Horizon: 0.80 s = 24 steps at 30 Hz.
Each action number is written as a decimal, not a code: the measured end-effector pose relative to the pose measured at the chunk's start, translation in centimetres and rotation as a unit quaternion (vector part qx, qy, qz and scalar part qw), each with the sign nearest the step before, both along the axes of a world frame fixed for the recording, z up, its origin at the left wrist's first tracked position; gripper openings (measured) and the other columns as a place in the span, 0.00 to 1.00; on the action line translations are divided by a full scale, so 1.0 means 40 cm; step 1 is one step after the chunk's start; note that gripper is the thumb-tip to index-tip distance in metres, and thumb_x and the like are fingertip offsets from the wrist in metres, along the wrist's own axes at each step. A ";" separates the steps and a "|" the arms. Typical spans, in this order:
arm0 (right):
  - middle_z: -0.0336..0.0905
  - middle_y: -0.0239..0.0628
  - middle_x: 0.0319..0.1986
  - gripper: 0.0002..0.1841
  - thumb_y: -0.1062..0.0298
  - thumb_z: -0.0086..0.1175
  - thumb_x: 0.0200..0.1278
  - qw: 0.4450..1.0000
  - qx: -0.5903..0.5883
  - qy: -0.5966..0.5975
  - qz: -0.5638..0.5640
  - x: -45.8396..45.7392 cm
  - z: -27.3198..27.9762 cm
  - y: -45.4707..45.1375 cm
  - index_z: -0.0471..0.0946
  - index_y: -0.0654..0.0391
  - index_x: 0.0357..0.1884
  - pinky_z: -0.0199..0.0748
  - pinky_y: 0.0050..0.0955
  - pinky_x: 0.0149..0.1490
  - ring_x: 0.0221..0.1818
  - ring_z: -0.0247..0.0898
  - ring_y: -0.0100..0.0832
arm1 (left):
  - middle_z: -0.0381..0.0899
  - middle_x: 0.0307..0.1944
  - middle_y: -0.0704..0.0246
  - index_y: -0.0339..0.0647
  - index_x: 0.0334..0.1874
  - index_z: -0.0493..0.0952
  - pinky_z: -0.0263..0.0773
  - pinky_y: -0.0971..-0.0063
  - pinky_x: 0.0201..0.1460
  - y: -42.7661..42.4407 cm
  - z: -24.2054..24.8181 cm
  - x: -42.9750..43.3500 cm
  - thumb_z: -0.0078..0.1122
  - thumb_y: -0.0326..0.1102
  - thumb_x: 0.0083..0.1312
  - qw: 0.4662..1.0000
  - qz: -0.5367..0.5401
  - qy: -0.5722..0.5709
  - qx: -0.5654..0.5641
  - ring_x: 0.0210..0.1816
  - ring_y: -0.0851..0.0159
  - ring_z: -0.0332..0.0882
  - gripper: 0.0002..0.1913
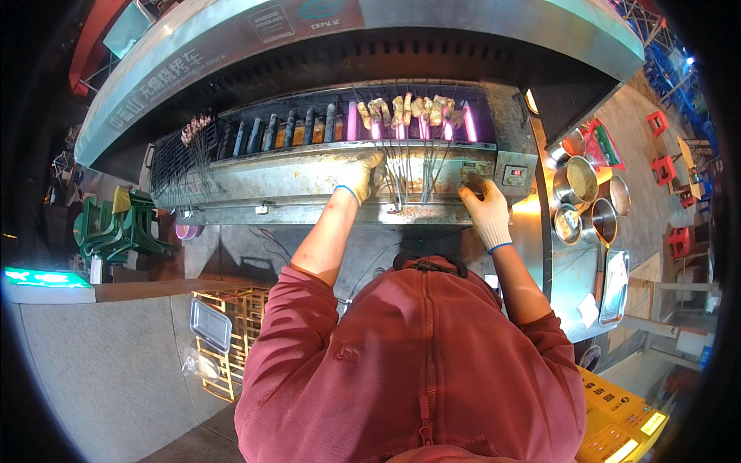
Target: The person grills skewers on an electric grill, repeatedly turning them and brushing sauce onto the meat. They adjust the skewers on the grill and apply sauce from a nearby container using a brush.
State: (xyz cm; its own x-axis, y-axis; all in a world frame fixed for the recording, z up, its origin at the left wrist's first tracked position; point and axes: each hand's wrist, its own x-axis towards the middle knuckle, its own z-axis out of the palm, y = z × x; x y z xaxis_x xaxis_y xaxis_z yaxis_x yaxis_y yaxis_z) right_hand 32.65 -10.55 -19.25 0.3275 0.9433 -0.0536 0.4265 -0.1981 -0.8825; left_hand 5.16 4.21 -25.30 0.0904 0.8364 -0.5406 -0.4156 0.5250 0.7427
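Meat skewers [425, 110] lie across the glowing heating tubes of a long metal grill [278, 173], their thin metal sticks reaching over its front edge. My left hand [360, 173], in a cream knitted glove with a blue cuff, is at the grill's front ledge, just left of those sticks; whether it grips one is unclear. My right hand [485, 208], gloved alike, rests at the front ledge right of the sticks, fingers curled, its fingertips partly in shadow. More skewers with small pinkish meat pieces [195, 130] lie on the dark grate at the grill's left end.
A metal hood [231, 52] overhangs the grill. On the right, a steel counter holds metal pots [575, 179], a small bowl [568, 224] and a tray [615, 286]. Stacked green chairs [118, 226] stand left, a bamboo-coloured rack [246, 307] lower left, a yellow box [613, 411] lower right.
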 end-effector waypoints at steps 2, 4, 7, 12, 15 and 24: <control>0.86 0.43 0.45 0.19 0.65 0.65 0.66 1.000 -0.002 0.007 0.000 0.009 -0.011 -0.006 0.80 0.68 0.53 0.77 0.30 0.53 0.45 0.81 0.30 | 0.84 0.32 0.72 0.44 0.42 0.84 0.72 0.77 0.22 0.001 0.005 0.002 0.71 0.32 0.68 1.000 -0.010 0.000 0.009 0.27 0.70 0.78 0.05; 0.86 0.43 0.45 0.19 0.65 0.65 0.66 1.000 -0.012 0.023 -0.004 0.014 -0.021 -0.012 0.80 0.68 0.54 0.77 0.30 0.53 0.45 0.80 0.30 | 0.84 0.33 0.72 0.44 0.43 0.84 0.73 0.77 0.23 0.004 0.005 0.001 0.70 0.32 0.68 1.000 -0.019 -0.005 0.015 0.28 0.70 0.79 0.04; 0.86 0.42 0.45 0.20 0.65 0.65 0.66 0.999 0.017 0.037 -0.002 0.018 -0.037 -0.017 0.79 0.68 0.54 0.77 0.29 0.53 0.45 0.80 0.29 | 0.85 0.34 0.72 0.44 0.43 0.84 0.73 0.77 0.23 0.011 -0.003 -0.001 0.70 0.31 0.69 1.000 -0.026 -0.007 0.012 0.29 0.70 0.79 0.04; 0.87 0.51 0.44 0.25 0.54 0.65 0.63 1.000 0.020 0.022 -0.010 0.020 -0.058 -0.015 0.81 0.66 0.52 0.77 0.37 0.52 0.45 0.84 0.40 | 0.85 0.34 0.73 0.44 0.44 0.84 0.74 0.77 0.24 0.017 -0.012 0.006 0.70 0.31 0.69 1.000 -0.015 -0.010 0.002 0.30 0.70 0.80 0.04; 0.87 0.50 0.44 0.25 0.54 0.65 0.63 0.999 0.026 0.029 -0.010 0.020 -0.056 -0.017 0.81 0.66 0.52 0.77 0.37 0.52 0.45 0.84 0.40 | 0.85 0.34 0.73 0.44 0.43 0.83 0.74 0.77 0.24 0.012 -0.009 0.004 0.69 0.31 0.69 1.000 -0.022 -0.005 0.002 0.30 0.70 0.80 0.04; 0.87 0.49 0.42 0.24 0.53 0.65 0.64 1.000 0.005 0.025 -0.009 0.021 -0.033 -0.027 0.81 0.66 0.51 0.77 0.36 0.52 0.44 0.83 0.40 | 0.83 0.30 0.72 0.42 0.43 0.82 0.73 0.77 0.21 -0.003 -0.024 -0.012 0.63 0.30 0.73 0.997 -0.054 -0.061 -0.004 0.24 0.71 0.77 0.02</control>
